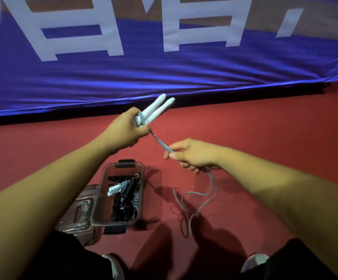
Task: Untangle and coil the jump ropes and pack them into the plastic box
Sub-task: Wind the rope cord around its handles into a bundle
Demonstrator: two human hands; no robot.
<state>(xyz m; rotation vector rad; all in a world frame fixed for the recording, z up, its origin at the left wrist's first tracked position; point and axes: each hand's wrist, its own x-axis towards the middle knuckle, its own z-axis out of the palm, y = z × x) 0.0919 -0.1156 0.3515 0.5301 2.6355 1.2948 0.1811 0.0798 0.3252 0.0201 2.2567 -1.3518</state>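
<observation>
On the floor at the left, the plastic box (100, 191) stands open and holds coiled ropes (123, 201). Above it, the left hand (123, 131) clenches both pale handles (157, 108), with a few turns wound at their base. The right hand (192, 154) pinches the thin cord (161, 142), and its slack lies looped on the floor. The cord looks light, limp and probably springy. It is best gripped close to the handles and kept taut.

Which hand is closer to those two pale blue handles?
Left. The left hand grips the handles at their base; the right hand pinches the rope below them, apart.
</observation>
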